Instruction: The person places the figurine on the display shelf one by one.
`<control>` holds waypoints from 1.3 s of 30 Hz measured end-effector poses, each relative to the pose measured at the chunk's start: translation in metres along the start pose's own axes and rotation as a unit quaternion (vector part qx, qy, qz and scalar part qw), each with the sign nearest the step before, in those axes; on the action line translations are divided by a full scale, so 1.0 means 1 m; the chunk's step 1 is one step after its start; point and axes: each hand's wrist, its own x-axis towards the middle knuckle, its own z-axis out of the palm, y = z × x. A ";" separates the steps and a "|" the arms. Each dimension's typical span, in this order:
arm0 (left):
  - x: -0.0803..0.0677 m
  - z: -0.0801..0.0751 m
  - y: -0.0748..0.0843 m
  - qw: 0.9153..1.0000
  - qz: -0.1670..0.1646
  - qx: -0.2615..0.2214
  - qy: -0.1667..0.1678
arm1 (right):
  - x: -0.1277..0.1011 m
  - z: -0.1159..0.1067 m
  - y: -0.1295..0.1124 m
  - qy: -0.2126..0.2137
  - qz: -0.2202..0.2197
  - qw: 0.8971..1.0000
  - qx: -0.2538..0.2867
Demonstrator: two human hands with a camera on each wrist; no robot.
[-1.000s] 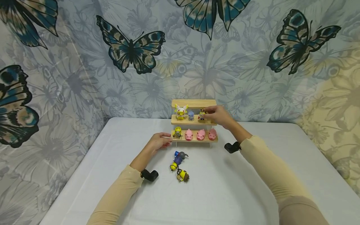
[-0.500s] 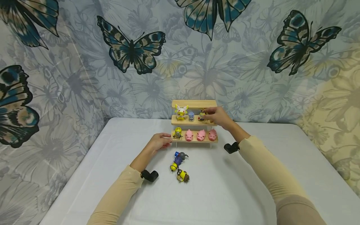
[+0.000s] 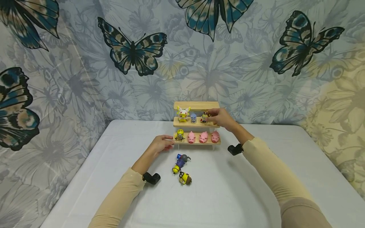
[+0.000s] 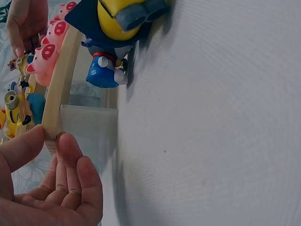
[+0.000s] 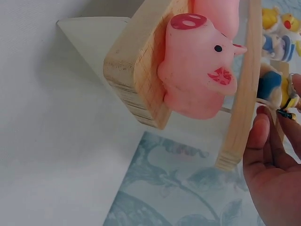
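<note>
Fingers of our right hand (image 3: 220, 117) pinch a small yellow figurine (image 3: 204, 117) on the middle tier of the wooden shelf (image 3: 196, 142); our left hand (image 3: 162, 143) grips the lowest board's left end — steadying it. A careless nudge from the right hand could, we judge, topple the blue figurine (image 3: 193, 117) just beside it, or the pink pigs (image 3: 203, 137) beneath.

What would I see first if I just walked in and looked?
A little wooden shelf full of toys at the back of the white table, with three pink pigs in a row on its bottom step. The right hand pinches a small figure on the middle step, and big butterflies cover the wall behind.
</note>
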 end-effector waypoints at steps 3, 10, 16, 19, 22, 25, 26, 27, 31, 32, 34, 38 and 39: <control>0.000 0.000 0.000 1.000 -0.002 -0.002 -0.001 | -0.003 -0.001 -0.001 0.003 -0.012 1.000 -0.008; 0.000 0.000 -0.001 1.000 -0.002 -0.006 -0.002 | -0.017 -0.005 -0.001 0.026 -0.043 0.996 -0.078; -0.001 0.000 0.000 1.000 -0.001 -0.009 -0.003 | -0.035 -0.009 0.000 0.098 -0.042 0.983 -0.153; -0.001 0.000 0.000 1.000 -0.001 -0.008 -0.004 | -0.045 -0.008 -0.003 0.152 -0.055 0.974 -0.157; -0.001 0.000 0.000 1.000 -0.001 -0.006 -0.004 | -0.055 -0.007 -0.006 0.182 -0.076 0.968 -0.156; -0.001 0.000 0.000 1.000 -0.001 -0.005 -0.003 | -0.064 -0.005 -0.011 0.179 -0.094 0.968 -0.146; -0.001 0.000 0.000 1.000 -0.001 -0.005 -0.003 | -0.067 -0.004 -0.013 0.174 -0.100 0.969 -0.145; -0.001 0.000 0.000 1.000 -0.001 -0.005 -0.003 | -0.069 -0.002 -0.015 0.166 -0.104 0.970 -0.144; -0.001 0.000 0.000 1.000 0.000 -0.006 -0.003 | -0.078 0.005 -0.027 0.129 -0.117 0.973 -0.154; -0.001 0.000 0.000 1.000 0.000 -0.007 -0.002 | -0.079 0.007 -0.030 0.118 -0.119 0.973 -0.159; -0.002 0.000 0.001 1.000 0.000 -0.008 -0.004 | -0.082 0.012 -0.036 0.094 -0.123 0.975 -0.161; -0.002 0.000 0.001 1.000 0.002 -0.010 -0.008 | -0.085 0.023 -0.043 0.029 -0.111 0.985 -0.131; -0.003 0.000 0.001 1.000 0.003 -0.011 -0.010 | -0.085 0.027 -0.044 0.013 -0.105 0.987 -0.120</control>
